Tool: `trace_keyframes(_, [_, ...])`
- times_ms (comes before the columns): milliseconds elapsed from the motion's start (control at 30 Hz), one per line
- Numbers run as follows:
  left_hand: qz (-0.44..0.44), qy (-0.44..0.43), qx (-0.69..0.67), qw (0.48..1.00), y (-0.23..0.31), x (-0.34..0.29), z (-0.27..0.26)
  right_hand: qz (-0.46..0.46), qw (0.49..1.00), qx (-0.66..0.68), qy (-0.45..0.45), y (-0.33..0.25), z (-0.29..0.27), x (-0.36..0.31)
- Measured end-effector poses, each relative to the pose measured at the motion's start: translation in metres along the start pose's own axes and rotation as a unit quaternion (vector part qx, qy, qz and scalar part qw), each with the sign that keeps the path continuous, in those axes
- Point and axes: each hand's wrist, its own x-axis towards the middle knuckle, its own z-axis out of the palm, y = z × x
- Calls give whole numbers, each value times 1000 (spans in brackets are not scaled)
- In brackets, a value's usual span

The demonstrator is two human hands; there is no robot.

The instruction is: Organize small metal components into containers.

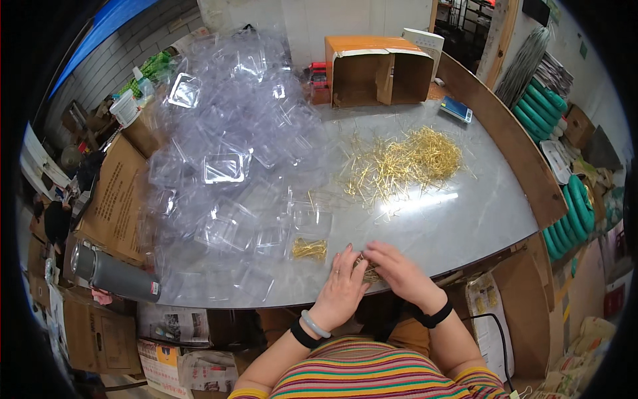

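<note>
Near the table's front edge, my left hand (341,284) and my right hand (403,276) close in from both sides on a small bunch of gold wire hooks (370,272). My fingers curl over the bunch and hide much of it. Left of my hands, a clear plastic box (312,219) stands with its lid up, and a neat bundle of gold wire hooks (310,249) lies in its near part. Farther back spreads a loose, tangled pile of gold wire hooks (425,159).
A large heap of clear plastic boxes (232,126) covers the table's left side. An orange carton (379,45) and a blue pocket scale (456,110) sit at the back. A grey flask (116,271) lies at the left edge. A wooden board (512,133) borders the right side.
</note>
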Motion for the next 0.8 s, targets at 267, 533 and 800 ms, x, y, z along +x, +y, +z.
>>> trace_keyframes(267, [18,-58,72,996,0,6,-6,29,971,-237,33,-15,-27,-19])
trace_keyframes(533, [1,-69,51,996,5,5,-6,42,984,-96,141,-2,1,-15])
trace_keyframes(800, [13,-58,67,996,3,5,-4,32,995,-80,53,-36,-8,-20])
